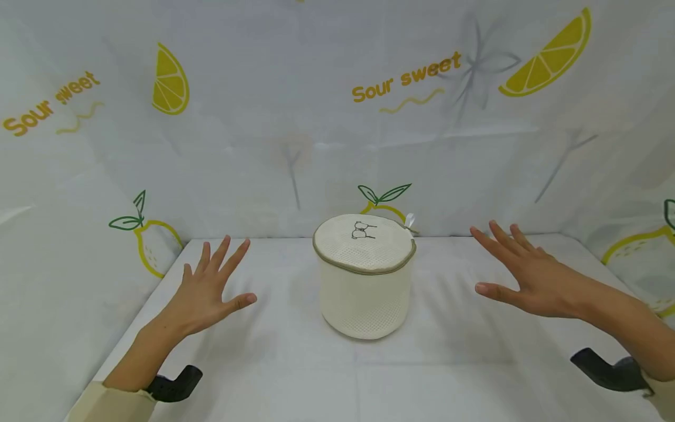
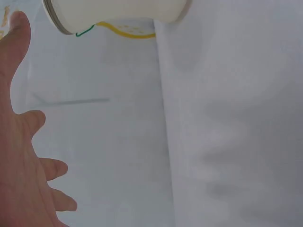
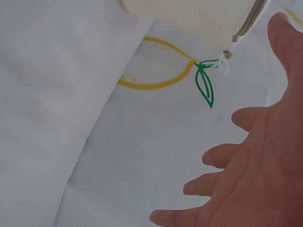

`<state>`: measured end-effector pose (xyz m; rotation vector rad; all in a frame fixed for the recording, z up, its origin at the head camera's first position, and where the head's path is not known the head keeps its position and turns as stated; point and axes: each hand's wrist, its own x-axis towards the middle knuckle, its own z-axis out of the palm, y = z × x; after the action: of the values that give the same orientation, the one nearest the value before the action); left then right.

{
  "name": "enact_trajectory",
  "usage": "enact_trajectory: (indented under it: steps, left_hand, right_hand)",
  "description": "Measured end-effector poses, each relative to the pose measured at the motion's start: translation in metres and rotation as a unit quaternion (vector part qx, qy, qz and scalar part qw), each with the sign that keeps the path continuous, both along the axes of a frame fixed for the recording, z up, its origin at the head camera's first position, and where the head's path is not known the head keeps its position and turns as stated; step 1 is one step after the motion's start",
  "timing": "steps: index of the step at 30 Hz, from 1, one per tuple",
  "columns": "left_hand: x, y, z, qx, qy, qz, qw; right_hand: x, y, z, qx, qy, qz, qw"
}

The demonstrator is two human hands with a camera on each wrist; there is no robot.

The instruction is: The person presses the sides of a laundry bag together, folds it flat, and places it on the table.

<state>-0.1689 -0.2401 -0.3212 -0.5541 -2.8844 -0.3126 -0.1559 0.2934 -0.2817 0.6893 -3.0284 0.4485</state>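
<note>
A cream mesh laundry bag (image 1: 364, 299), round like a drum, stands upright on the white-covered table. Its lid (image 1: 337, 240) has a brownish zipper edge (image 1: 364, 271) and a small dark line drawing; the zipper looks closed along the front. A white pull loop (image 1: 409, 220) sticks up at the lid's right back. My left hand (image 1: 211, 290) hovers to the left of the bag, fingers spread, touching nothing. On the other side my right hand (image 1: 532, 281) is held up with spread fingers, apart from the bag. Both wrist views show part of the bag (image 2: 113, 12) near the top.
A white cloth printed with lemons and lettering (image 1: 406, 79) hangs behind the table and along both sides. The white tabletop (image 1: 285, 381) carries soft shadows of the hands. Each wrist wears a black strap-like mount (image 1: 176, 384).
</note>
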Motion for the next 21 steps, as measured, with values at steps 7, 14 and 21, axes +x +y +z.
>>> enact_trajectory:
  steps: [7,14,21]
  left_hand:
    - [-0.002,0.002,-0.002,0.040,-0.008,0.004,0.9992]
    - [-0.005,0.005,-0.004,0.142,-0.055,-0.025,0.9880]
    - [-0.010,0.014,-0.009,0.181,-0.070,-0.050,0.9796]
  right_hand:
    - [0.000,-0.006,0.006,-0.014,-0.017,-0.003,1.000]
    - [-0.009,-0.011,0.007,-0.085,-0.038,0.023,0.995]
    - [-0.016,-0.018,0.002,-0.150,-0.067,0.040,0.986]
